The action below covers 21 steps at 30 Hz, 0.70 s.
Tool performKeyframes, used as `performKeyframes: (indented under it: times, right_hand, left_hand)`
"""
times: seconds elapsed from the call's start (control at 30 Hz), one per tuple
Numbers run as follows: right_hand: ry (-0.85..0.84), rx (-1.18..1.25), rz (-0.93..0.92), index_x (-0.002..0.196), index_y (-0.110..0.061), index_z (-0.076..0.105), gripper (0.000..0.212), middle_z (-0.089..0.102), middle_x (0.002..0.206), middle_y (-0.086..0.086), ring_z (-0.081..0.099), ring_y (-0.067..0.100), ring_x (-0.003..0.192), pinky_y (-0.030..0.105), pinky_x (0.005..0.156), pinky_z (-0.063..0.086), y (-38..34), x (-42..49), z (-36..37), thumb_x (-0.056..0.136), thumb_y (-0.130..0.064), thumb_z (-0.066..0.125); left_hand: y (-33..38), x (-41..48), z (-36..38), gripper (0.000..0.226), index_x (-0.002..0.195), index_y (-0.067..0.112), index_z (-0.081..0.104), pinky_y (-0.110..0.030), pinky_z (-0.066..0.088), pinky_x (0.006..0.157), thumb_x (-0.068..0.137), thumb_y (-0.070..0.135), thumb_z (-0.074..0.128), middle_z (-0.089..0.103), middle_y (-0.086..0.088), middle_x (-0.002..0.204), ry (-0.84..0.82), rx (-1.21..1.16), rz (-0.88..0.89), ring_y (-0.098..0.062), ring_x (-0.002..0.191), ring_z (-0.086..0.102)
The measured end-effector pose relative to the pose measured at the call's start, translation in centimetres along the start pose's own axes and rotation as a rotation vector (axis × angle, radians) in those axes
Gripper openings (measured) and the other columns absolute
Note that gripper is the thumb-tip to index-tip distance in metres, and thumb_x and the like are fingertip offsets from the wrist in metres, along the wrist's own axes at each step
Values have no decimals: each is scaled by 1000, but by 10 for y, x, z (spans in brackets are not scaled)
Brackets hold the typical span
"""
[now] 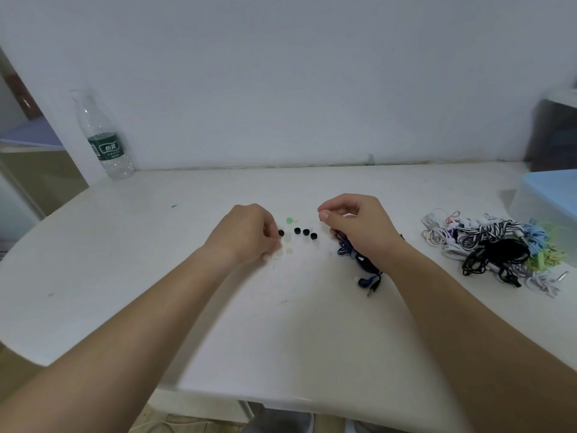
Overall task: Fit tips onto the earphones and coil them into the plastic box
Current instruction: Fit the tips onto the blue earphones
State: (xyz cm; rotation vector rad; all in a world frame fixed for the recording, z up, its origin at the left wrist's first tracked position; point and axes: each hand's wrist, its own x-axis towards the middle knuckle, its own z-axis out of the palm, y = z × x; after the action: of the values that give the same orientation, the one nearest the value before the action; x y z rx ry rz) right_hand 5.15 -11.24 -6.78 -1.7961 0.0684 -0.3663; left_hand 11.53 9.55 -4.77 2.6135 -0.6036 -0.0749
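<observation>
- A clear water bottle (101,137) with a green label stands upright at the table's (156,292) far left, about ten o'clock from the hands, close to the wall.
- The left hand (246,234) rests knuckles-up on the table at centre; its grip is curled in over a patch of pale ear tips (282,251), fingertips down among them; whether it actually holds one I cannot tell.
- Just to the right of that hand, at its three o'clock, lie four loose black ear tips (298,230), one touching the fingertips, the other three in a short slanting row; a single green tip (289,220) sits beyond them at twelve o'clock, beside a white one.
- The right hand (359,228) hovers just right of the tips; its grip is closed, thumb pressed against the bent fingers, pinching something small that is hidden; dark blue earphones (363,267) trail from under the palm down to five o'clock, with one earbud and the metal plug lying on the table.
- Well apart at three o'clock is a tangled heap of earphones (493,248), white, black, striped, pale blue and green.
- The plastic box (549,198), pale blue and translucent, sits at the far right edge, just behind the heap at two o'clock.
</observation>
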Motion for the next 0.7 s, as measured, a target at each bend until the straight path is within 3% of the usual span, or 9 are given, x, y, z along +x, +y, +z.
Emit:
performKeyframes:
  times: [0.1,0.2,0.4,0.6,0.7]
  right_hand:
    - [1,-7,20,88,-15,75,4,67,81,3,60,10,55,19,58,50,0,0,0,89,-12,72]
    - [-2,0,24,88,-14,75,3,68,79,2,60,10,55,21,60,49,0,-1,-1,89,-13,72]
    - [16,66,12,88,-9,75,7,65,71,4,57,15,59,23,61,51,3,-1,-6,91,-7,69]
    - [3,139,62,96,-10,75,13,69,78,5,62,15,70,26,75,56,7,-1,-17,95,-4,64]
    - [-27,198,99,98,-11,74,19,70,80,10,64,18,73,25,79,57,7,-2,-21,94,2,61]
  left_hand:
    - [3,1,2,12,70,19,71,-22,47,57,72,9,77,60,22,49,18,17,-14,-4,64,64]
    - [3,4,1,14,80,17,72,-16,41,56,78,4,76,59,22,62,11,14,-15,5,66,60]
    - [3,5,-2,20,74,27,68,-20,44,61,76,7,69,63,17,75,32,45,-2,-7,76,63]
    - [14,9,-9,20,83,22,70,-14,45,54,77,3,68,70,4,83,113,-263,7,-11,67,63]
    - [27,11,-2,19,84,23,70,-25,48,59,78,5,71,69,4,83,109,-451,31,-15,66,63]
